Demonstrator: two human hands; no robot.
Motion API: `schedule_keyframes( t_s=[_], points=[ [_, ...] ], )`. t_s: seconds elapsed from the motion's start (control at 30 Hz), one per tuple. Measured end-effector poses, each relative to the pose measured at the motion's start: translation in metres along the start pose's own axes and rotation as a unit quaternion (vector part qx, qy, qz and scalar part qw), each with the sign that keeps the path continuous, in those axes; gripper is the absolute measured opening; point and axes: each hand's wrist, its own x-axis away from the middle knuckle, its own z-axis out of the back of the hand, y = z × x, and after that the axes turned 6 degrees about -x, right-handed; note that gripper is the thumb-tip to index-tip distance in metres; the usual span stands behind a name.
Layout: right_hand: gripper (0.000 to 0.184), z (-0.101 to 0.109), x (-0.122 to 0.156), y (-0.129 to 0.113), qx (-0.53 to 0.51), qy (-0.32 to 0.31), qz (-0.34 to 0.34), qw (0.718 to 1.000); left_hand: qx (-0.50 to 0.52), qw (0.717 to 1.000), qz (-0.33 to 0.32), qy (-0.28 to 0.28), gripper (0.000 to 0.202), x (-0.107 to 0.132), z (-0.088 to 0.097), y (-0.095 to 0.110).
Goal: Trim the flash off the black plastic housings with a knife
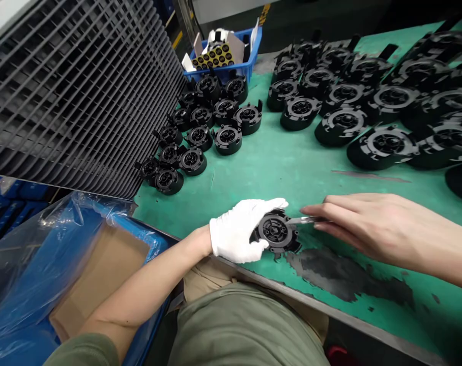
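My left hand (240, 230), in a white glove, grips a round black plastic part (276, 232) near the front edge of the green mat (284, 168). My bare right hand (363, 223) pinches a thin metal tool (301, 220), perhaps a blade or tweezers, whose tip touches the part's right rim. Both hands are closed on what they hold.
Several small black round parts (200, 134) lie in rows at the mat's left. Larger black round parts (368, 109) fill the back right. A blue bin (225, 53) stands at the back. A grey grille (74, 86) leans at the left. A blue plastic-lined crate with cardboard (97, 274) sits lower left. A worn dark patch (341, 277) marks the mat.
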Motion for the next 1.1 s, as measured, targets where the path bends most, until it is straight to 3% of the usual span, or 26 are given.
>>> schedule_keyframes(
  t_s=[0.13, 0.2, 0.43, 0.63, 0.87, 1.1],
  points=[
    [0.072, -0.004, -0.005, 0.0, 0.003, -0.036, 0.022, 0.999, -0.007, 1.0, 0.017, 0.001, 0.139, -0.002, -0.011, -0.008],
    [0.066, -0.004, -0.008, 0.004, -0.003, -0.058, 0.026, 0.998, -0.018, 0.999, 0.035, -0.005, 0.146, -0.005, -0.016, -0.008],
    [0.062, 0.005, -0.025, 0.013, -0.018, -0.048, 0.067, 0.996, -0.014, 0.999, 0.035, 0.0, 0.144, -0.007, -0.019, -0.007],
    [0.061, -0.004, -0.021, 0.02, -0.02, -0.005, 0.094, 0.995, -0.021, 0.999, 0.042, -0.008, 0.141, -0.007, -0.018, -0.007],
    [0.062, 0.006, -0.03, 0.016, 0.002, -0.047, 0.117, 0.992, -0.028, 0.999, 0.025, -0.003, 0.141, -0.007, -0.017, -0.007],
    [0.046, 0.007, -0.027, 0.008, 0.065, 0.02, 0.199, 0.978, -0.052, 0.998, 0.029, 0.002, 0.135, -0.005, -0.018, -0.005]
  ],
)
